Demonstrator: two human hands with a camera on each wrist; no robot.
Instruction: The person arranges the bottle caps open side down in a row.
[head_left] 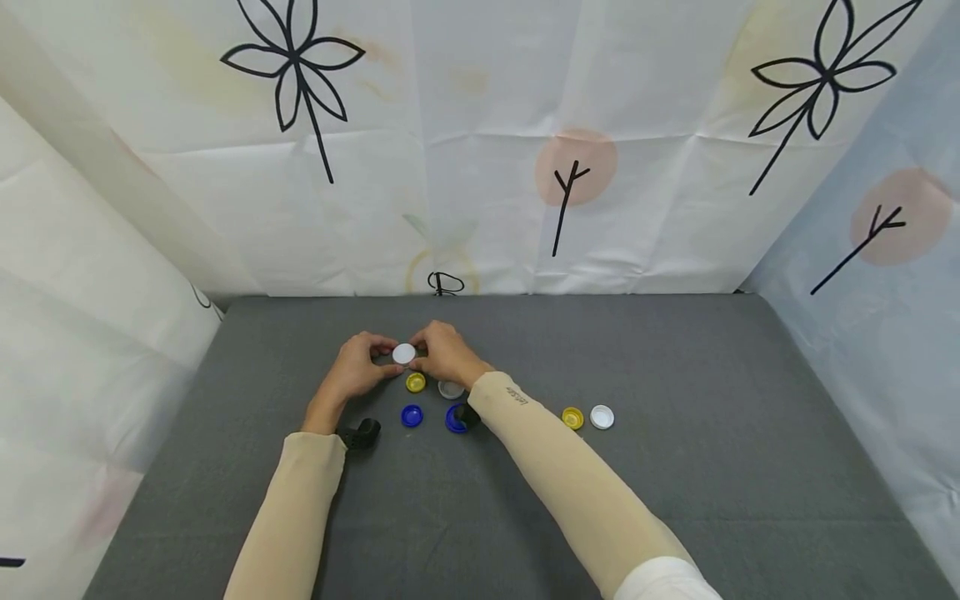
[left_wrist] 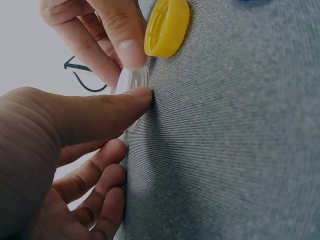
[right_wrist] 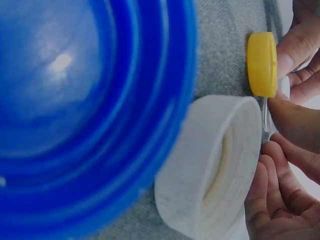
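Between both hands is a white-topped round cap (head_left: pixel 403 354), low over the grey cloth. My left hand (head_left: pixel 356 365) pinches its left side with thumb and fingers. From the other side my right hand (head_left: pixel 447 354) grips it too. The left wrist view shows a clear ridged rim (left_wrist: pixel 139 80) on this piece, partly covered by the fingers. Just in front stands a yellow cap (head_left: pixel 416 382), apart from the hands. Under the right wrist a white cap (right_wrist: pixel 210 170) lies open side up, beside a large-looking blue cap (right_wrist: pixel 145 115) near the camera.
A smaller blue cap (head_left: pixel 412 416) lies between the forearms. Right of the right forearm, another yellow cap (head_left: pixel 572 417) and a white cap (head_left: pixel 602 417) lie side by side. Printed white cloth (head_left: pixel 480 200) hangs behind the grey table (head_left: pixel 712 467).
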